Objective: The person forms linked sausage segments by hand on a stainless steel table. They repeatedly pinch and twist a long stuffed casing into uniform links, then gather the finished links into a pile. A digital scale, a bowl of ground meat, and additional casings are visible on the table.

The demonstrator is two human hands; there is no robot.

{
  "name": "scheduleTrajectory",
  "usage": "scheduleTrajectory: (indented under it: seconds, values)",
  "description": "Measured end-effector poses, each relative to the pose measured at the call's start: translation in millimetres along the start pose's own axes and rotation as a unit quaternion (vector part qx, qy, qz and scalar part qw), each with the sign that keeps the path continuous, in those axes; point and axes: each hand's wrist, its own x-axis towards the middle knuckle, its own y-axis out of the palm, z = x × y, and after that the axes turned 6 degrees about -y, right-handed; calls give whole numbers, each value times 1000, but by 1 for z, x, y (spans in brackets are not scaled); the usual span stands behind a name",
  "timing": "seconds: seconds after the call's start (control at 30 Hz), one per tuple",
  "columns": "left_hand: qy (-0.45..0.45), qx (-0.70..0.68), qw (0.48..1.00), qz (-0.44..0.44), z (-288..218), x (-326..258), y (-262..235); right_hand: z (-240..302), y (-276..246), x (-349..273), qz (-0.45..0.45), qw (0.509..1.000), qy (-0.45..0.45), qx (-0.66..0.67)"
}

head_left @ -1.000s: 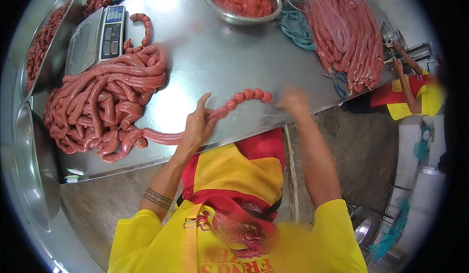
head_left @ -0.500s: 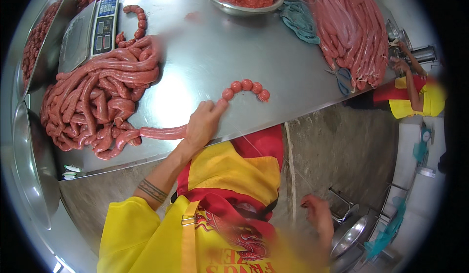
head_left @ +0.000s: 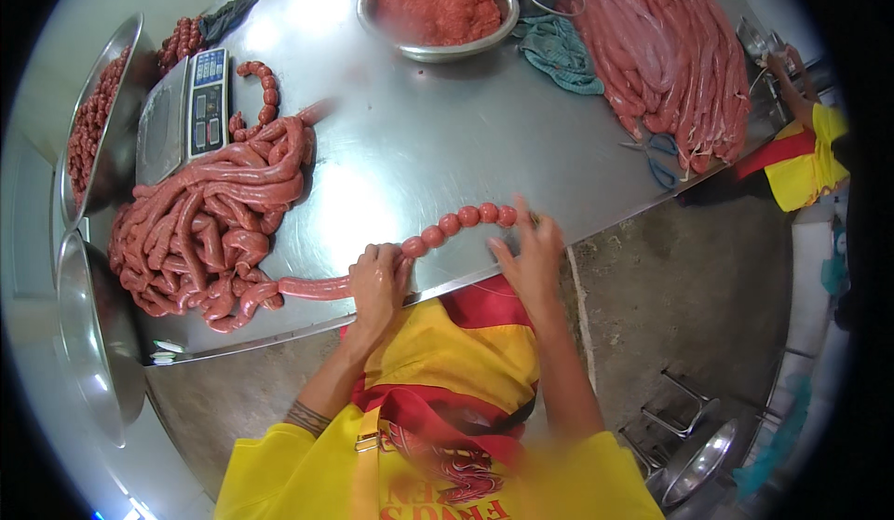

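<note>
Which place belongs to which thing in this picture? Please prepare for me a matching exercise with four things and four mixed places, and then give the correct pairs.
Things
1. scale
2. scissors
3. teal cloth
4. left hand

Places
a. at the left end of the row of round links
b. between the metal bowl and the sausage bundle
c. just beyond the tangled sausage pile
d. near the table's front edge, at right

Pairs: 1-c, 2-d, 3-b, 4-a
</note>
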Motion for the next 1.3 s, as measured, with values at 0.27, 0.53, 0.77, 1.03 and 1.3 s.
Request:
scheduleTrajectory:
  seconds: [0.27,0.53,0.77,1.03,1.3]
  values:
    - [35,13,999,7,-53,115,50,-25,-18,122,-14,1000,3,14]
    - [97,-26,981,167,-50,145,25,-87,-157,-156,173,821,426,339]
    - [132,3,988,83,-51,125,40,-109,-239,-290,207,789,410,408]
    - [111,30,990,80,-51,112,41,-268,-178,-246,-337,520,349,703]
    - [153,-39,986,43,-45,97,46,-126,-61,137,232,942,146,-193]
